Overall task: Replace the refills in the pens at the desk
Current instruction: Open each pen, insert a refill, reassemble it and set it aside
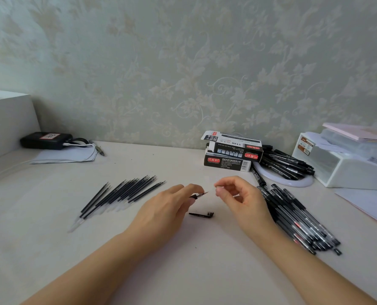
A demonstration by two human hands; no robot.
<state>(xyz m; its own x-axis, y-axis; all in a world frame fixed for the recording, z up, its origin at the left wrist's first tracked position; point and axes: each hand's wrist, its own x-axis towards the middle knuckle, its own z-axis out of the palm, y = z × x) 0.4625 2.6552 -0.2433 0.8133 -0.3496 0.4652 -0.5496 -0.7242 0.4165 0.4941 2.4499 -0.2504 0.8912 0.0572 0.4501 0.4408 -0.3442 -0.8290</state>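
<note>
My left hand (pixel 170 208) grips a pen (pixel 198 195) near its tip, and the point sticks out to the right. My right hand (pixel 240 194) hovers just right of that tip with thumb and forefinger pinched together; whether something small sits between them I cannot tell. A black pen cap (pixel 202 214) lies on the desk below both hands. Several black refills (pixel 121 194) are fanned out on the left. A heap of black pens (pixel 300 219) lies on the right, partly behind my right hand.
Two stacked pen boxes (pixel 231 154) stand at the back by the wall, with more black pens (pixel 286 165) on a white ring beside them. A white organiser (pixel 337 164) fills the right rear. A black device (pixel 45 140) with a cable sits on paper at the back left.
</note>
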